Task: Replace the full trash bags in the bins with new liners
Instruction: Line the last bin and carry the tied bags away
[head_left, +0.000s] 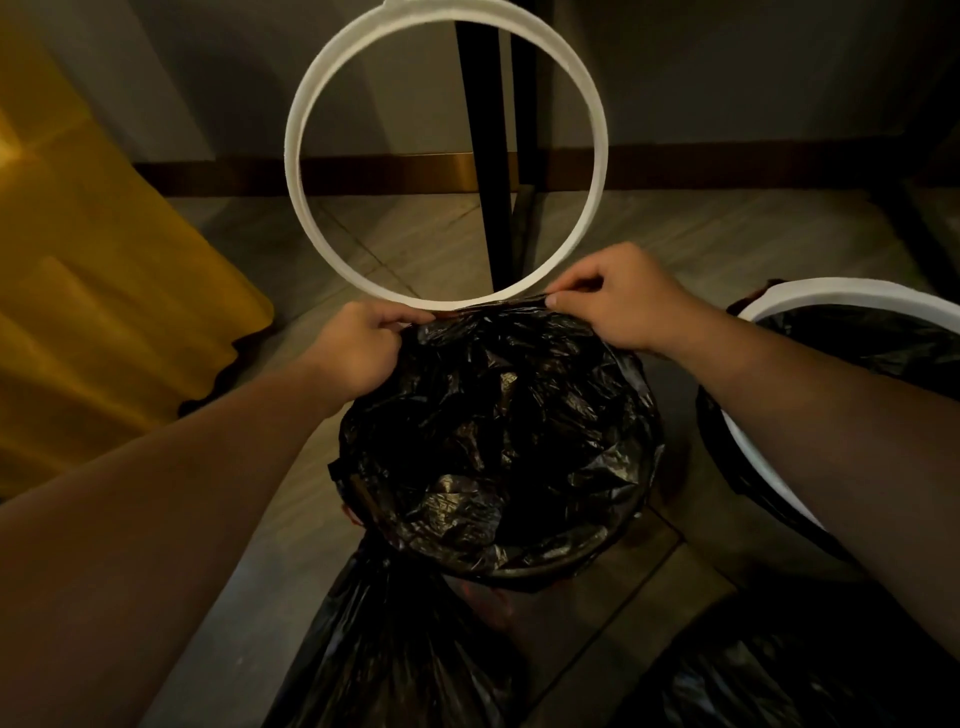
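1. The left hand (358, 345) is seen at the far rim of the bin (485, 597); its fingers (410, 317) are curled and the edge of the black liner (493, 415) is pinched between them.
2. The right hand (623, 306) is placed just beside it on the same far edge; its fingers (566, 299) are bent and the liner's edge is gripped there too; a short stretch of plastic is held taut between the two hands.
3. The liner is found inside the bin, crumpled and loose in the middle; its border is folded out over the near rim.
4. A white ring (292, 156) is stood up on edge behind the bin; its lowest part is seen just behind the fingers; whether it is touched by them cannot be told.
5. A second bin (852, 293) is caught at the right edge, close to the right forearm; it is topped with a white rim and lined in black.
6. A full black bag (395, 639) is laid on the floor (701, 234) at the near side, touching the first bin; more black plastic (779, 675) is seen at the lower right.
7. Yellow fabric (104, 286) is draped at the left; a black leg (483, 156) is viewed through the ring.
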